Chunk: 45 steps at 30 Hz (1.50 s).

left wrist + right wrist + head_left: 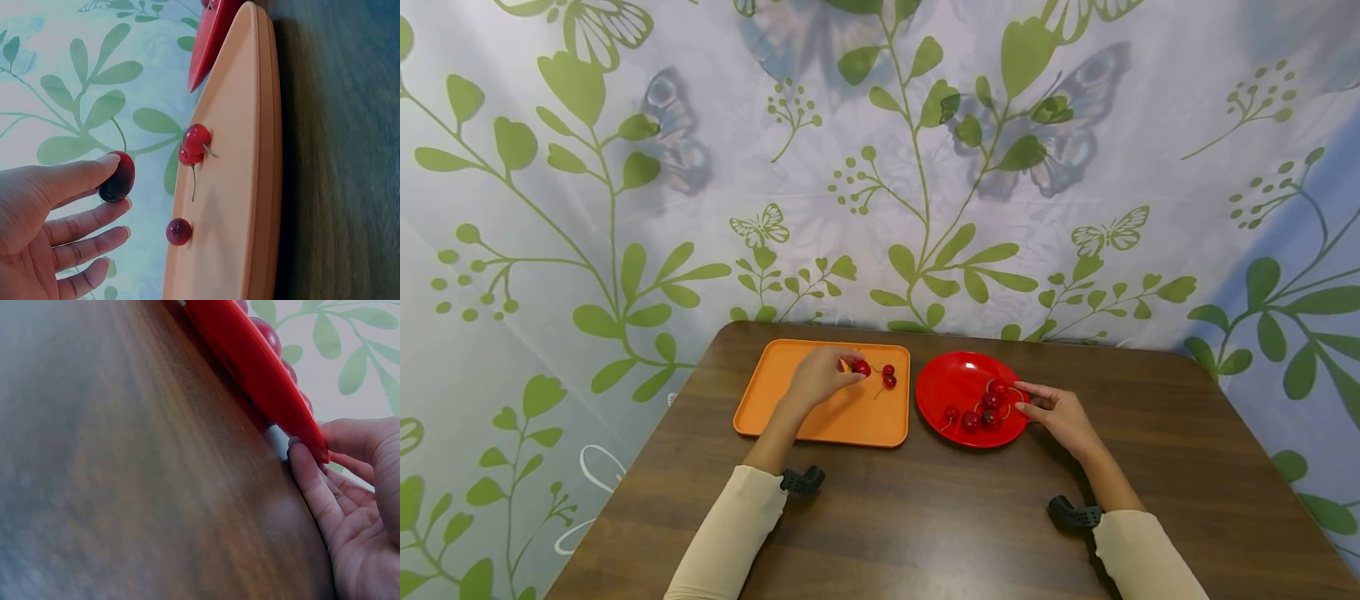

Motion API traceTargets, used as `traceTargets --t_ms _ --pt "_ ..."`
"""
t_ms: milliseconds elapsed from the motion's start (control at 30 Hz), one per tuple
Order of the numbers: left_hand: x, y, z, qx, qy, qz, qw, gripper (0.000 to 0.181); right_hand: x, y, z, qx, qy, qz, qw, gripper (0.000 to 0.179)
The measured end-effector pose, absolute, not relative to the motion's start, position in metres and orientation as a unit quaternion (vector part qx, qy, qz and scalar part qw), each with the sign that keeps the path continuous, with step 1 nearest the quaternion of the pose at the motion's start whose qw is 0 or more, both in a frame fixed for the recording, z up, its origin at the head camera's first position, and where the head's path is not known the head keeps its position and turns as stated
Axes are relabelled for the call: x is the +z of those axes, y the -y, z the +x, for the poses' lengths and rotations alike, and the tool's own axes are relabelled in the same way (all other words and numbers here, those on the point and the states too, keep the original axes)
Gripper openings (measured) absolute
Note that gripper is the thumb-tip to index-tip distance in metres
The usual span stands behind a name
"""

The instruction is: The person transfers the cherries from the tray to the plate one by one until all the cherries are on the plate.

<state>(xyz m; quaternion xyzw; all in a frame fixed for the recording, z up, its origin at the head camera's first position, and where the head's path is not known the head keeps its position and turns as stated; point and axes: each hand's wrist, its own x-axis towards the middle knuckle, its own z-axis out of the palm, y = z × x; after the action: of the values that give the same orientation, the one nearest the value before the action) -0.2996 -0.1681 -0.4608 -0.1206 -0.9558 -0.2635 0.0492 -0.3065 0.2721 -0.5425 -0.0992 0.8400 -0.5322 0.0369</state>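
Observation:
Between thumb and fingertips, my left hand (pixel 820 377) pinches a dark red cherry (pixel 117 178) with its stem pointing up. It is held above the orange tray (pixel 850 427). On that tray lie a pair of stemmed cherries (pixel 889 382) and, in the left wrist view, another single cherry (pixel 179 231), which the left hand hides from the head view. My right hand (pixel 1060 417) grips the right rim of the red plate (pixel 943 379), thumb on one side and a finger under the edge. Several cherries (pixel 972 420) sit on the plate.
Tray and plate stand side by side at the back of the brown wooden table (pixel 940 517). Behind them hangs a leaf-and-butterfly patterned cloth (pixel 880 208). A dark wrist mount (pixel 803 481) is on the left forearm, another mount (pixel 1073 513) on the right.

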Motion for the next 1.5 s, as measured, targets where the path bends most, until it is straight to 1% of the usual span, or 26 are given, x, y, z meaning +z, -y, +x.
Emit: traceTargets --t_ms 200,600,933,1233,1500 --pt "-0.461 0.162 -0.300 -0.272 0.952 -0.131 0.049 0.029 -0.544 -0.273 -0.308 -0.540 -0.834 -0.105 0.041 0.048" --pt "-0.466 0.150 -0.301 -0.278 0.945 -0.163 0.048 0.029 -0.544 -0.276 -0.307 -0.530 -0.839 -0.116 0.031 0.049" --pt "-0.470 0.135 -0.301 -0.275 0.941 -0.193 0.044 0.030 -0.549 -0.274 -0.305 -0.537 -0.837 -0.100 0.043 0.048" --pt "-0.472 0.120 -0.305 -0.265 0.936 -0.230 0.036 0.021 -0.549 -0.274 -0.306 -0.531 -0.841 -0.097 0.041 0.049" --pt "-0.474 0.107 -0.304 -0.268 0.932 -0.245 0.022 0.024 -0.544 -0.271 -0.307 -0.539 -0.835 -0.102 0.040 0.047"
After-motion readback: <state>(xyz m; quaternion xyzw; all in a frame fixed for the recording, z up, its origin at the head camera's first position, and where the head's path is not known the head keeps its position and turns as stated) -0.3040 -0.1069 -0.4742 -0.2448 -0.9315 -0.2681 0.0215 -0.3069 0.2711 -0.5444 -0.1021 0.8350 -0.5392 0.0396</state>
